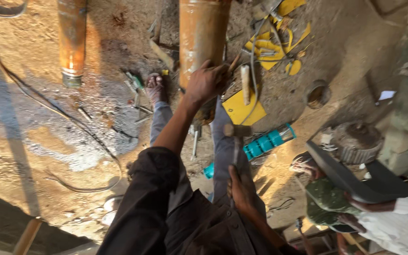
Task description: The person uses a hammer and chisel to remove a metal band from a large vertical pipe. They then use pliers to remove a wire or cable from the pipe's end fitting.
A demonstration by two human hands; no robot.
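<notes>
A hammer (236, 134) rises from the right hand (242, 189), which is clamped on its handle. Ahead, the left hand (206, 82) presses, fingers curled, against a rusty pipe (201, 33). A turquoise cylinder (263, 144) lies just right of the hammer head.

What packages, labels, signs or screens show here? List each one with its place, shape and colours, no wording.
Yellow flat board: on the dirt floor beyond the left hand, roughly square, plain yellow, no print readable.
White paper slip: on the ground at far right, small, white with a bluish edge, too small to tell more.
No screens, signs or sealed packages can be seen.
</notes>
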